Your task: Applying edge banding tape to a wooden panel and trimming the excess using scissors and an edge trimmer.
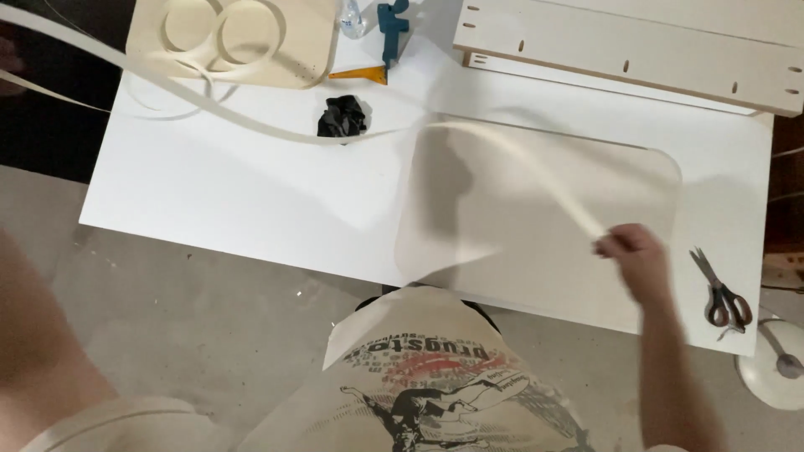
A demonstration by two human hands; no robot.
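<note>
**Pulling a strip across the table**

We are pinching a long pale strip (pixel 502 151) in our right hand (pixel 634 254), fingers closed around its end above a rounded beige panel (pixel 544 243) on the white table (pixel 234 192). The strip is trailing left past a crumpled black rag (pixel 342 116). Scissors (pixel 722 293) are lying just right of the hand. Our left arm is blurring at the frame's edge; we cannot tell its hand's state.
</note>
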